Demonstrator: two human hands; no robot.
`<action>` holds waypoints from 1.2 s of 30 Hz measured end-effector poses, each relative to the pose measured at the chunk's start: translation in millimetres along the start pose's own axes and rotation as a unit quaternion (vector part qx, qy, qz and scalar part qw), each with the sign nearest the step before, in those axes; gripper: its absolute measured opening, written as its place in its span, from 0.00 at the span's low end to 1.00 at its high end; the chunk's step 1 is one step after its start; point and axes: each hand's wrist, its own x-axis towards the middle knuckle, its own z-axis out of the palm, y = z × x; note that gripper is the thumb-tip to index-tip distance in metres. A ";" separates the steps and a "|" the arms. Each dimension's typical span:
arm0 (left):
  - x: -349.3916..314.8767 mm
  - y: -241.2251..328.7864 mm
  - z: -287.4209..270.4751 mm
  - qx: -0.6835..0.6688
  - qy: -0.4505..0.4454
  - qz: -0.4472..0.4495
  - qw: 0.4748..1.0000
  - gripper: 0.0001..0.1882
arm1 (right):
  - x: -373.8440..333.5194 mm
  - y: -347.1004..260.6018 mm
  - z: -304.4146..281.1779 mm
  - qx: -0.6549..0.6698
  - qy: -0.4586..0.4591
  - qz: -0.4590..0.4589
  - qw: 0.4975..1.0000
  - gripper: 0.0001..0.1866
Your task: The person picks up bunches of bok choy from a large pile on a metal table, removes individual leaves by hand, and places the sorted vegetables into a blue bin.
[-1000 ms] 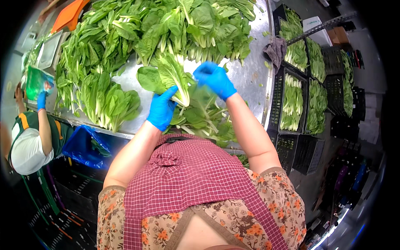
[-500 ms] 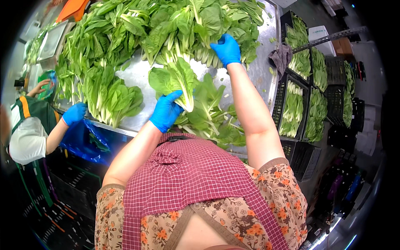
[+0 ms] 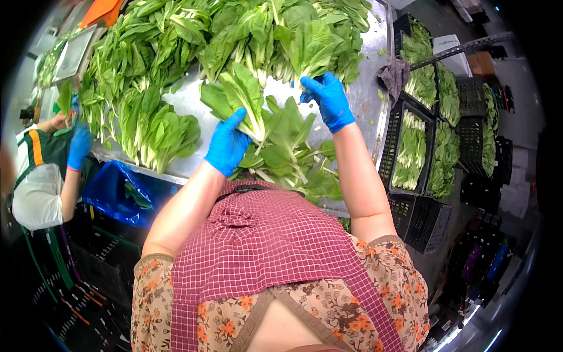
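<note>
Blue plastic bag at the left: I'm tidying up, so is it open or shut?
Open: the blue plastic bag gapes, with some green leaves visible inside.

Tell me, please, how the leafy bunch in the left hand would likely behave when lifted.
The bunch would probably droop at its broad, thin-looking leaves. It may stay firmer along its pale, thicker stalks, and likely feels light, being mostly leaf.

Metal worktable (image 3: 368, 112) shines where bare. Right: black plastic crates (image 3: 403, 212) stand on grey floor (image 3: 458, 198); perforated metal bar (image 3: 463, 51) slants near white box (image 3: 450, 47), brown cardboard box (image 3: 482, 63). Blue plastic liner (image 3: 114, 192) hangs beside table's left front edge. Bright light streaks (image 3: 493, 340) show lower right.
</note>
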 end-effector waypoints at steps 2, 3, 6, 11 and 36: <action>-1.0 1.6 7.8 0.007 -0.021 0.021 1.000 0.20 | -17.8 6.5 8.3 -0.019 -0.028 0.014 0.999 0.13; -2.7 2.7 14.2 0.022 -0.027 0.032 0.999 0.22 | -25.0 7.2 13.8 -0.018 -0.047 0.020 0.999 0.13; -7.8 5.3 18.9 0.043 -0.048 0.024 0.998 0.24 | -46.2 12.7 27.4 0.022 -0.104 0.057 0.993 0.10; -12.9 5.8 11.6 0.079 -0.076 0.010 0.994 0.23 | -61.9 16.3 39.6 -0.136 -0.236 0.085 0.959 0.11; -18.6 -11.6 0.5 0.040 0.067 0.096 0.992 0.20 | -93.3 62.1 77.0 -0.441 0.069 -0.280 0.850 0.09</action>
